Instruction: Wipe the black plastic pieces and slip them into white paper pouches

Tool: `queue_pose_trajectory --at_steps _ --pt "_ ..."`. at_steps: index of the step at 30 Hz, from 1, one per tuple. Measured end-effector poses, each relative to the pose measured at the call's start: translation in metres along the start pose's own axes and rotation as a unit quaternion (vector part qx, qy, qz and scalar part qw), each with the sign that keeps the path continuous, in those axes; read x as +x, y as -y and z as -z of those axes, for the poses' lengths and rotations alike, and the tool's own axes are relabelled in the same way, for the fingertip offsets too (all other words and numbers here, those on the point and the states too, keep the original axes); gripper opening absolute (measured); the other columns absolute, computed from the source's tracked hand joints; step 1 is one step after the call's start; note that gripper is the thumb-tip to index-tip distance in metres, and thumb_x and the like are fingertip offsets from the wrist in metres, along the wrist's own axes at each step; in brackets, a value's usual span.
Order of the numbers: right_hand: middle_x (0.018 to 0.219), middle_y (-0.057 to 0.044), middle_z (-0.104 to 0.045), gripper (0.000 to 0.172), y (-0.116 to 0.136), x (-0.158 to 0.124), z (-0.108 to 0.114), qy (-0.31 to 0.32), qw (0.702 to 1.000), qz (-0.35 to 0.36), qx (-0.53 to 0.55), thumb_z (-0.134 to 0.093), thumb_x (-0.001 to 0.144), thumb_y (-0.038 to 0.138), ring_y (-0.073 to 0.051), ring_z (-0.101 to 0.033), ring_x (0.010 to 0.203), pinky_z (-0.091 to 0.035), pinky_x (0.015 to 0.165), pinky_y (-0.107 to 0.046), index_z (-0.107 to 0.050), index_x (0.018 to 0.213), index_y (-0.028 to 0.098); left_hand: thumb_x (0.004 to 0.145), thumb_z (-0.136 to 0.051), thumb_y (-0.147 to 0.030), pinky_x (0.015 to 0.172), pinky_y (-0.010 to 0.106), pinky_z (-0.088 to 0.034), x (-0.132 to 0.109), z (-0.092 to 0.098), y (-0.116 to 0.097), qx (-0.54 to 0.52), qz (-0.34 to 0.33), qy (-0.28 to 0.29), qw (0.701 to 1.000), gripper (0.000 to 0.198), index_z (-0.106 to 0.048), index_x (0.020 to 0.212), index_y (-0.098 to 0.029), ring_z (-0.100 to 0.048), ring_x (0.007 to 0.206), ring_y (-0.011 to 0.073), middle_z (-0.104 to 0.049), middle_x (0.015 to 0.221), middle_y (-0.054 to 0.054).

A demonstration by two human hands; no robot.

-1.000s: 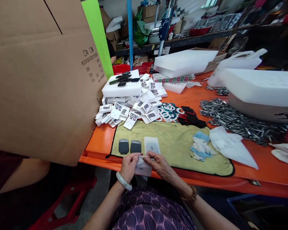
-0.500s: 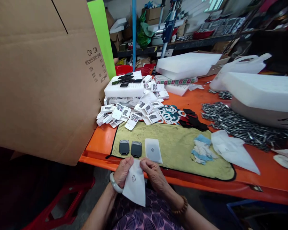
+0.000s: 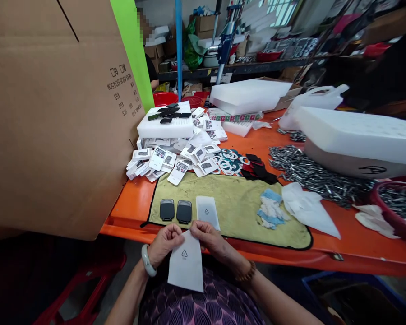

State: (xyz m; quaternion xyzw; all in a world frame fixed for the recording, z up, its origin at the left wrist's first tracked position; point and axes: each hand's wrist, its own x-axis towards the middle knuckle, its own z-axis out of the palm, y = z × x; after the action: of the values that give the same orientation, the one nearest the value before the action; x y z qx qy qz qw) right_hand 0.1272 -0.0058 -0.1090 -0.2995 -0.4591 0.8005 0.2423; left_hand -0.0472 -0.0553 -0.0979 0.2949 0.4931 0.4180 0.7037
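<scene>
A white translucent pouch with a recycling mark (image 3: 185,266) hangs over my lap. My left hand (image 3: 164,243) pinches its upper left corner, and the fingers of my right hand (image 3: 208,237) are closed on its upper right side. Just beyond my hands, two dark rounded-square devices (image 3: 167,210) lie side by side on a yellow-green cloth mat (image 3: 235,203). To their right rests another frosted pouch (image 3: 207,212), flat, with the same mark; whether something is inside it I cannot tell.
A large cardboard box (image 3: 54,117) walls off the left. Behind the mat lie piled white packages (image 3: 179,171), a foam block (image 3: 165,128) bearing dark pieces, white rings (image 3: 227,162) and metal parts (image 3: 318,174). A blue-white rag (image 3: 271,208) lies on the mat's right side.
My hands have spread slightly apart along the pouch's top edge, and its face now hangs flatter and wider. The view has turned a little to the right.
</scene>
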Motion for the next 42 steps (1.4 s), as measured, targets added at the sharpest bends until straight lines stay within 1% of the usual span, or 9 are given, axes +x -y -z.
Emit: queue_pose_trajectory --at_steps 3,7,11,14,17,24,28,35,42 --pt "0.061 0.003 -0.05 0.035 0.006 0.009 0.014 -0.005 0.976 0.046 -0.212 -0.058 0.085 0.051 -0.01 -0.042 0.053 -0.034 0.051 -0.023 -0.054 0.071 0.019 0.069 -0.075 -0.039 0.055 0.022 -0.034 0.0 0.014 -0.004 0.231 -0.069 -0.042 0.97 0.028 -0.062 0.066 -0.015 -0.047 0.055 0.0098 -0.057 0.058 -0.002" --pt "0.103 -0.008 -0.06 0.026 0.013 0.036 0.033 -0.098 0.864 0.165 -0.465 -0.063 0.083 0.031 -0.02 -0.056 0.09 -0.044 0.081 -0.033 -0.058 0.105 0.02 0.076 -0.064 -0.021 0.064 0.025 -0.037 0.001 0.02 -0.008 0.434 -0.117 -0.091 0.888 0.01 -0.067 0.068 -0.016 -0.056 0.068 0.0148 -0.065 0.069 0.002" --pt "0.114 -0.016 -0.056 0.051 0.017 0.067 0.043 -0.087 0.756 0.104 -0.641 -0.075 0.072 0.029 -0.03 -0.052 0.105 -0.041 0.088 -0.041 -0.053 0.116 0.015 0.075 -0.062 -0.016 0.068 0.026 -0.039 0.001 0.017 -0.007 0.497 -0.108 -0.082 0.857 0.008 -0.069 0.073 -0.016 -0.058 0.069 0.0156 -0.067 0.072 0.003" --pt "0.108 -0.015 -0.057 0.053 0.022 0.082 0.041 -0.064 0.716 0.037 -0.694 -0.08 0.065 0.036 -0.03 -0.052 0.098 -0.04 0.084 -0.04 -0.056 0.107 0.014 0.078 -0.062 -0.021 0.069 0.026 -0.039 0.002 0.018 -0.006 0.508 -0.119 -0.068 0.851 0.011 -0.071 0.075 -0.016 -0.058 0.071 0.0162 -0.067 0.074 0.003" --pt "0.1 -0.012 -0.056 0.047 0.028 0.086 0.039 -0.052 0.736 0.024 -0.674 -0.082 0.061 0.033 -0.027 -0.051 0.093 -0.039 0.08 -0.035 -0.056 0.096 0.015 0.082 -0.059 -0.026 0.068 0.026 -0.039 0.002 0.022 -0.005 0.489 -0.142 -0.065 0.858 0.016 -0.072 0.076 -0.018 -0.057 0.071 0.017 -0.067 0.073 0.003" --pt "0.073 0.004 -0.048 0.021 0.034 0.066 0.048 -0.083 0.914 0.106 -0.383 -0.066 0.067 0.018 -0.013 -0.043 0.068 -0.035 0.064 -0.026 -0.048 0.079 0.021 0.076 -0.066 -0.026 0.065 0.026 -0.038 0.005 0.025 -0.001 0.406 -0.177 -0.091 0.892 0.01 -0.072 0.07 -0.022 -0.056 0.067 0.0185 -0.067 0.069 0.003" --pt "0.078 0.004 -0.053 0.028 0.039 0.05 0.044 -0.101 0.972 0.141 -0.158 -0.072 0.067 0.029 -0.013 -0.048 0.071 -0.039 0.062 -0.025 -0.051 0.083 0.022 0.074 -0.069 -0.028 0.067 0.027 -0.039 0.005 0.017 -0.004 0.366 -0.181 -0.072 0.91 0.009 -0.072 0.068 -0.022 -0.056 0.068 0.0186 -0.068 0.069 0.003" --pt "0.08 0.002 -0.059 0.03 0.046 0.03 0.029 -0.035 0.988 0.123 -0.091 -0.079 0.066 0.031 -0.013 -0.052 0.071 -0.041 0.063 -0.025 -0.058 0.085 0.02 0.075 -0.07 -0.029 0.065 0.027 -0.038 0.001 -0.001 -0.016 0.345 -0.215 -0.097 0.908 0.012 -0.07 0.067 -0.02 -0.053 0.064 0.0165 -0.062 0.064 0.002" --pt "0.082 0.0 -0.064 0.021 0.057 0.015 0.025 0.05 0.967 0.104 -0.228 -0.071 0.075 0.028 -0.014 -0.055 0.075 -0.043 0.067 -0.027 -0.064 0.093 0.02 0.066 -0.075 -0.033 0.054 0.024 -0.033 0.005 -0.02 -0.004 0.226 -0.169 -0.131 0.95 0.02 -0.064 0.062 -0.017 -0.042 0.054 0.0115 -0.053 0.057 -0.001"
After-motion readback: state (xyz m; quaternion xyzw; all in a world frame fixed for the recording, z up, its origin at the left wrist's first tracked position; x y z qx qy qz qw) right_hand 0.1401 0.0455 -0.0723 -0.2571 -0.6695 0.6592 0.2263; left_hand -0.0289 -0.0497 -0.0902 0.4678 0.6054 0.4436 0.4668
